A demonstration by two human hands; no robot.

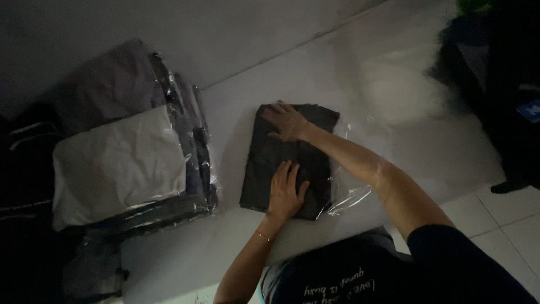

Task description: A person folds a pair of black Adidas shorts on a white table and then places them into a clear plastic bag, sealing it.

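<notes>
Fingers (289, 171) of left hand (284, 194) spread flat, grasping nothing, pressing near end of dark grey folded cloth garment (281, 155) on pale floor (315, 73). Right hand (286, 121) likewise released, palm down on far end. Judged: flattening step; next calls for sliding into clear plastic bag (349, 194) alongside. Left: 1 stack of bagged garments (121, 163), already filled.

A dim indoor room used for packing clothing, probably a home. Evidence: pale glossy tiled floor (506, 225), plain wall (225, 34), stack of folded garments in clear plastic bags (129, 163), and a dark folded garment (287, 152) half inside a transparent plastic sleeve (349, 197).
</notes>
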